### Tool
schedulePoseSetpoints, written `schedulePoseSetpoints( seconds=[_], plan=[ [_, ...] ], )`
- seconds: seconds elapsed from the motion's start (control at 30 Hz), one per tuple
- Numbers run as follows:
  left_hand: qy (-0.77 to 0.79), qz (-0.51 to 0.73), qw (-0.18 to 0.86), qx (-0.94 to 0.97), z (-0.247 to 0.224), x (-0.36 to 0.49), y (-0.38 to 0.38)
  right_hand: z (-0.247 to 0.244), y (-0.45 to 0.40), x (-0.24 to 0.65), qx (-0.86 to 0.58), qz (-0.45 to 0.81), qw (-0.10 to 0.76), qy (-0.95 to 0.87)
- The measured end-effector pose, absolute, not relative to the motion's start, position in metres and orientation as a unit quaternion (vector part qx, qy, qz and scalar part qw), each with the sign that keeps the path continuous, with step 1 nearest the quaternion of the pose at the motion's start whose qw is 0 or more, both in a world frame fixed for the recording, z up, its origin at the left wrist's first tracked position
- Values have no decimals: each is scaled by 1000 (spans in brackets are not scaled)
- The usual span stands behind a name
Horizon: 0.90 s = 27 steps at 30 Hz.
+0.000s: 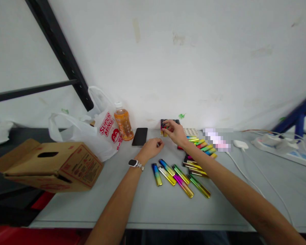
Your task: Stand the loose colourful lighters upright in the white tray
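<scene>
Bright, diffuse light, faint shadows, wide-angle stretching (edges softened)

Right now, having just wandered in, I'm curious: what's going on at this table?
A person is handling what look like shiny, colourful lighters. Their right hand is at a small dark-topped pack near the wall; whether it grips anything is hard to tell. The left hand is curled nearby, in front of the phone. Several lighters lie loose on the table.
</scene>
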<state>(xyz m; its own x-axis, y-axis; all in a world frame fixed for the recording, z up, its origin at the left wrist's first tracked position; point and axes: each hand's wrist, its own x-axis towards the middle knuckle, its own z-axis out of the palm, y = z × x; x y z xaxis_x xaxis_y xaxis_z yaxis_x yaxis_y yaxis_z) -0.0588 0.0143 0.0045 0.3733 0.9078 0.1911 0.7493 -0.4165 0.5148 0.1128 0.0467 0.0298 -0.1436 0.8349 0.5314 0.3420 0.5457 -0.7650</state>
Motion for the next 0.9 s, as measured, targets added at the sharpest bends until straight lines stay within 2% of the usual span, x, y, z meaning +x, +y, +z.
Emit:
schedulePoseSetpoints(
  seconds=[0.5,0.73,0.9],
  plan=[
    [504,233,169,814,2,-60,16,21,76,109,-409,149,421,-795],
    [505,232,170,814,2,-59,16,36,66,112,-501,-39,302,-810],
    [501,240,159,816,-2,-57,18,41,59,116,-515,-69,250,-817]
  ],
)
